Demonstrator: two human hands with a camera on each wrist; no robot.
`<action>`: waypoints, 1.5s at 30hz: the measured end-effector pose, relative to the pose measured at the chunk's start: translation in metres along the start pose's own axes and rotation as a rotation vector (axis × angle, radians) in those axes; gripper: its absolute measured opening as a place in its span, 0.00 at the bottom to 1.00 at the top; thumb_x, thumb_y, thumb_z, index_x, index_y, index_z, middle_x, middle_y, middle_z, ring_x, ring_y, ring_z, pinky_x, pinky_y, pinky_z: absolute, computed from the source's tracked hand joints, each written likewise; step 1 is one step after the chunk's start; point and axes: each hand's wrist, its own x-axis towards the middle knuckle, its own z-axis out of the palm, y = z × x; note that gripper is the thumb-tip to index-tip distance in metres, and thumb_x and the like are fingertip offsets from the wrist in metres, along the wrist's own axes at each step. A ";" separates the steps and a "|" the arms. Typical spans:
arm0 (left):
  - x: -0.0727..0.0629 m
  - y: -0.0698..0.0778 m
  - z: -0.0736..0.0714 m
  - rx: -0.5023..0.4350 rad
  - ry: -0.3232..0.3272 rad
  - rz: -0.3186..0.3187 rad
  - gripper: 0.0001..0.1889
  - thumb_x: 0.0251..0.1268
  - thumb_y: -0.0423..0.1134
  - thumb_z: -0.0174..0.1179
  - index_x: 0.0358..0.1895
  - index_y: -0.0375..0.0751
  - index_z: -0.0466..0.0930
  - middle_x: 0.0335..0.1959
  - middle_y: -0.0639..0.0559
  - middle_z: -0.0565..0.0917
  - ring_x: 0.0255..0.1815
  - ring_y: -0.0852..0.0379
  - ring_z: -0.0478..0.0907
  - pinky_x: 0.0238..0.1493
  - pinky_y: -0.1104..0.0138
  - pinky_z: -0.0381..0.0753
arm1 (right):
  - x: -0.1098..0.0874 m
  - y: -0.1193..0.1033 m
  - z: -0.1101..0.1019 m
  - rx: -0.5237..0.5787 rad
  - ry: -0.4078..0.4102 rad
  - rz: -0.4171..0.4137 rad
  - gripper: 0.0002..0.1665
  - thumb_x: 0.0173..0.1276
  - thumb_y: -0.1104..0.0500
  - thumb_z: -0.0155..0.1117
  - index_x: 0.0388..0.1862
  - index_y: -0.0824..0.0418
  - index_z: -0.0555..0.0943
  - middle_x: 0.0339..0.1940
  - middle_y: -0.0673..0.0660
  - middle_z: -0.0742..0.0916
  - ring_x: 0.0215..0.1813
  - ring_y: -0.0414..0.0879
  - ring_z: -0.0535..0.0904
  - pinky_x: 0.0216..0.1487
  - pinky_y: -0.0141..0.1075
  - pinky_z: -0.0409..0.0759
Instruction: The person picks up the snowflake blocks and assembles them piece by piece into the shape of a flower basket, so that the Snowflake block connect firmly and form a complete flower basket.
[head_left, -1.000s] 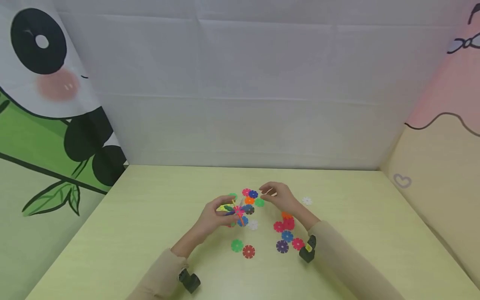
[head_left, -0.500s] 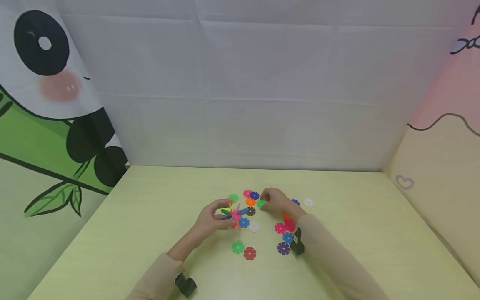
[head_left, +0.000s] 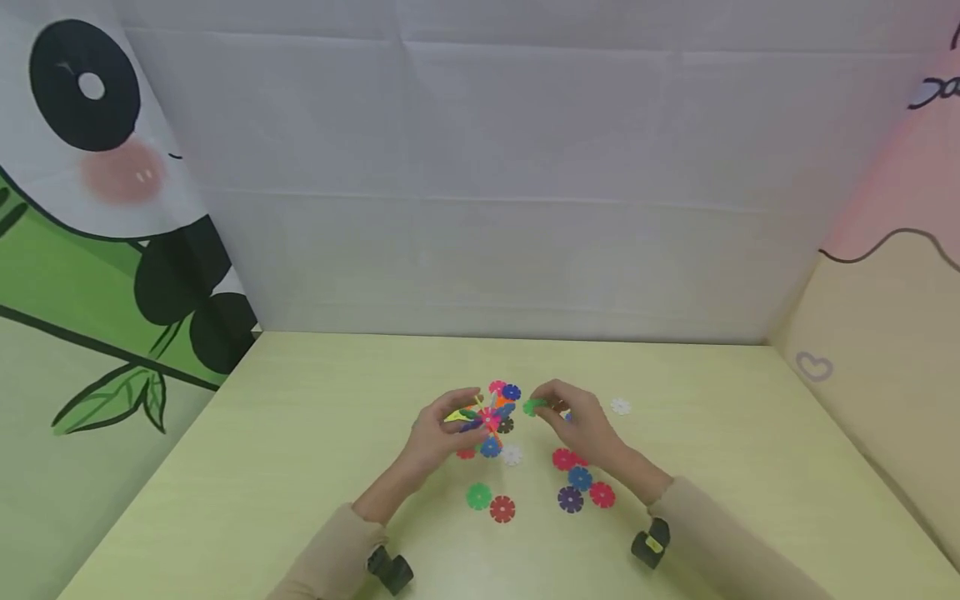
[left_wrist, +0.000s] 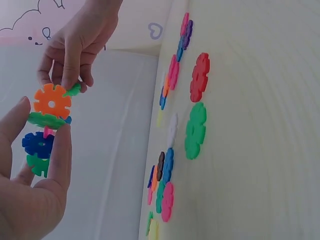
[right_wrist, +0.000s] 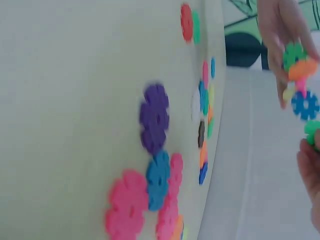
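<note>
My left hand (head_left: 438,432) holds a cluster of interlocked snowflake discs (head_left: 487,418) between thumb and fingers, raised over the table. In the left wrist view the cluster shows an orange disc (left_wrist: 52,102), green discs, a blue disc (left_wrist: 38,145) and a bit of pink. My right hand (head_left: 581,418) pinches a single green snowflake disc (head_left: 533,407) just right of the cluster. In the left wrist view this green disc (left_wrist: 73,90) is right at the orange one's edge, partly hidden by the fingers. From the right wrist, the green disc (right_wrist: 313,131) appears close to the blue one.
Loose discs lie on the pale yellow table (head_left: 337,383): a green disc (head_left: 478,497) and a red disc (head_left: 502,508) in front, a purple disc (head_left: 570,499) and others to the right, a white disc (head_left: 620,406) farther back. A white wall sheet (head_left: 480,208) stands behind.
My right hand reached down to a green disc on the table, pinched it and lifted it beside the cluster. My left hand shifted slightly right with the cluster.
</note>
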 end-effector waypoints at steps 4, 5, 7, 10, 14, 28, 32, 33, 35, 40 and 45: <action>0.000 0.002 0.007 -0.021 -0.007 0.003 0.32 0.64 0.35 0.65 0.70 0.36 0.65 0.68 0.30 0.69 0.58 0.38 0.81 0.47 0.69 0.86 | -0.014 -0.009 0.005 0.041 0.070 -0.143 0.11 0.60 0.74 0.67 0.40 0.64 0.81 0.32 0.57 0.89 0.32 0.42 0.86 0.37 0.28 0.84; 0.000 0.002 0.009 -0.028 -0.011 0.005 0.32 0.64 0.35 0.66 0.70 0.36 0.65 0.68 0.30 0.70 0.58 0.38 0.82 0.47 0.69 0.86 | -0.015 -0.010 0.007 0.046 0.083 -0.172 0.12 0.59 0.75 0.68 0.40 0.64 0.81 0.32 0.58 0.90 0.31 0.43 0.86 0.37 0.27 0.84; 0.000 0.003 0.012 -0.045 -0.023 0.007 0.33 0.64 0.36 0.66 0.71 0.36 0.65 0.68 0.30 0.70 0.57 0.40 0.82 0.48 0.68 0.86 | -0.017 -0.010 0.010 0.047 0.104 -0.226 0.13 0.58 0.76 0.68 0.39 0.65 0.81 0.32 0.59 0.89 0.31 0.45 0.86 0.37 0.26 0.84; 0.001 0.003 0.017 -0.057 -0.032 0.009 0.34 0.63 0.36 0.66 0.72 0.34 0.64 0.68 0.30 0.70 0.56 0.42 0.83 0.47 0.69 0.86 | -0.017 -0.010 0.014 0.052 0.128 -0.284 0.14 0.55 0.78 0.68 0.39 0.67 0.81 0.31 0.61 0.89 0.30 0.47 0.85 0.38 0.24 0.83; 0.001 0.005 0.021 -0.053 -0.022 0.009 0.35 0.63 0.34 0.66 0.72 0.33 0.63 0.67 0.30 0.72 0.55 0.43 0.83 0.44 0.73 0.84 | -0.016 -0.010 0.017 0.016 0.160 -0.324 0.18 0.49 0.81 0.70 0.37 0.67 0.81 0.30 0.60 0.88 0.29 0.47 0.85 0.37 0.22 0.82; -0.004 0.010 0.037 0.006 0.112 0.016 0.31 0.61 0.33 0.67 0.69 0.37 0.70 0.66 0.33 0.75 0.61 0.36 0.79 0.53 0.59 0.86 | -0.015 -0.014 0.017 -0.104 0.195 -0.346 0.05 0.65 0.67 0.66 0.28 0.65 0.81 0.25 0.56 0.88 0.25 0.42 0.82 0.31 0.21 0.78; -0.004 0.006 0.039 -0.013 0.107 0.015 0.32 0.62 0.33 0.67 0.69 0.34 0.69 0.66 0.32 0.75 0.60 0.35 0.79 0.52 0.59 0.86 | -0.015 -0.015 0.014 -0.136 0.166 -0.360 0.06 0.58 0.73 0.69 0.28 0.64 0.82 0.25 0.56 0.88 0.27 0.43 0.84 0.33 0.22 0.80; -0.004 0.005 0.039 -0.022 0.102 0.015 0.32 0.62 0.33 0.67 0.70 0.33 0.68 0.66 0.31 0.74 0.60 0.35 0.79 0.51 0.59 0.86 | -0.015 -0.015 0.014 -0.144 0.162 -0.365 0.09 0.54 0.75 0.71 0.28 0.64 0.82 0.25 0.56 0.88 0.27 0.43 0.84 0.34 0.22 0.81; -0.003 0.004 0.040 -0.030 0.092 0.012 0.33 0.63 0.34 0.67 0.70 0.32 0.67 0.67 0.30 0.74 0.60 0.35 0.80 0.51 0.59 0.87 | -0.015 -0.017 0.013 -0.150 0.158 -0.370 0.13 0.49 0.78 0.72 0.28 0.65 0.82 0.24 0.56 0.88 0.28 0.44 0.85 0.35 0.23 0.82; -0.001 0.004 0.042 -0.044 0.069 0.010 0.33 0.64 0.35 0.66 0.71 0.32 0.66 0.68 0.29 0.72 0.59 0.36 0.80 0.50 0.60 0.87 | -0.018 -0.018 0.012 -0.043 0.141 -0.251 0.13 0.50 0.80 0.70 0.29 0.66 0.83 0.27 0.57 0.89 0.29 0.47 0.87 0.34 0.25 0.84; 0.000 0.004 0.042 -0.035 0.060 0.013 0.32 0.64 0.36 0.66 0.70 0.33 0.67 0.69 0.31 0.71 0.61 0.35 0.79 0.51 0.58 0.87 | -0.020 -0.014 0.016 -0.007 0.150 -0.164 0.12 0.54 0.78 0.69 0.31 0.65 0.83 0.29 0.57 0.90 0.30 0.47 0.86 0.33 0.28 0.85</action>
